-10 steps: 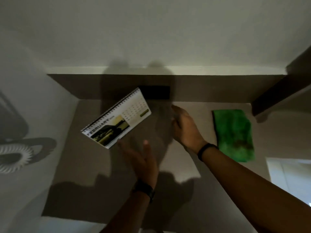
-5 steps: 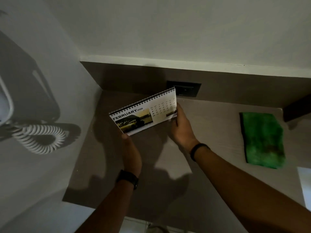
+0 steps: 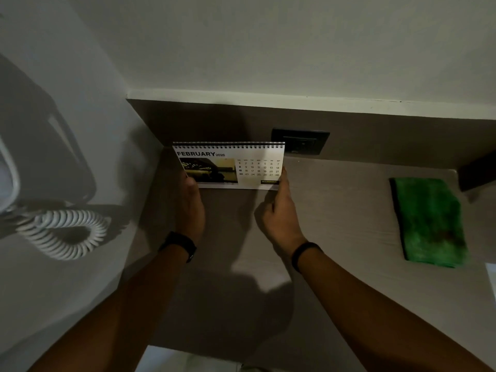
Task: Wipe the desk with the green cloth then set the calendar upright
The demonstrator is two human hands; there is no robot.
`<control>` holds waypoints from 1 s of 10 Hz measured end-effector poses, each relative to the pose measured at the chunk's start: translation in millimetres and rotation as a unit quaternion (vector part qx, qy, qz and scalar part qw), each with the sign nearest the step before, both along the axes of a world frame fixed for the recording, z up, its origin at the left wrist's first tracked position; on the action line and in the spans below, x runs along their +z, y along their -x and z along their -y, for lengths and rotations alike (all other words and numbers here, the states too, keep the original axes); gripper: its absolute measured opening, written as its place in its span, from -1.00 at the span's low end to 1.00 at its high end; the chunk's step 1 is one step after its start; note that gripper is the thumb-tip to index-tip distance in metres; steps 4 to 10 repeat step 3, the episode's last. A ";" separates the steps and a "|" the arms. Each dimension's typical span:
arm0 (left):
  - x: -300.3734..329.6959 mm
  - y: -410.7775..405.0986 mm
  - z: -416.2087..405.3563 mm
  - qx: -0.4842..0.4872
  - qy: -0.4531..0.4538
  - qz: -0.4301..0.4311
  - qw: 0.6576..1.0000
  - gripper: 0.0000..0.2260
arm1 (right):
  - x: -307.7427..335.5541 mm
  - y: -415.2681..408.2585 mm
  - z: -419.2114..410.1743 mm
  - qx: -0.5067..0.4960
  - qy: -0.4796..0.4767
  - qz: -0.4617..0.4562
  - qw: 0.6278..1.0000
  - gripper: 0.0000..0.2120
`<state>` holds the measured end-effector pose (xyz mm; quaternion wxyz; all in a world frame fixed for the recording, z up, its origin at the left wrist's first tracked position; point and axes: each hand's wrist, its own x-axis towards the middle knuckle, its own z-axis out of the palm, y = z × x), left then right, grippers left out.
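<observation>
A spiral-bound desk calendar [image 3: 228,165] showing February stands level and upright at the back left of the brown desk [image 3: 335,210], its binding on top. My left hand [image 3: 189,208] holds its lower left corner. My right hand [image 3: 279,213] holds its lower right corner with the fingertips. The green cloth [image 3: 429,221] lies flat on the desk to the right, apart from both hands.
A dark wall socket [image 3: 300,140] sits in the brown back panel just behind the calendar's right end. A white coiled phone cord [image 3: 61,232] hangs on the left wall. A dark shelf edge [image 3: 477,170] juts in at the far right.
The calendar went from tilted and lifted to level and upright near the back panel. Both hands moved onto its lower corners. The view shifted left.
</observation>
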<state>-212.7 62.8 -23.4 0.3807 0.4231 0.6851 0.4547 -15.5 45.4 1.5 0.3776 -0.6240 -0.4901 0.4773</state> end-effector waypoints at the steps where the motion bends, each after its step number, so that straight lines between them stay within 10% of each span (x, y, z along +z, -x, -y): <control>1: 1.0 -0.1 -0.3 -0.008 -0.017 -0.023 1.000 -0.41 | -3.1 -1.1 1.5 0.006 0.003 0.006 1.000 -0.09; 2: 16.9 -2.7 0.8 -0.033 -0.015 -0.022 0.999 -0.53 | 4.2 -1.8 -1.2 0.021 0.017 -0.001 1.000 -0.09; 3: 27.4 -6.4 7.6 0.000 -0.071 -0.067 0.995 -0.09 | 8.6 -12.9 12.5 0.032 0.019 -0.003 0.999 -0.11; 10: 27.4 -6.4 7.6 0.000 -0.071 -0.067 0.995 -0.09 | 8.6 -12.9 12.5 0.032 0.019 -0.003 0.999 -0.11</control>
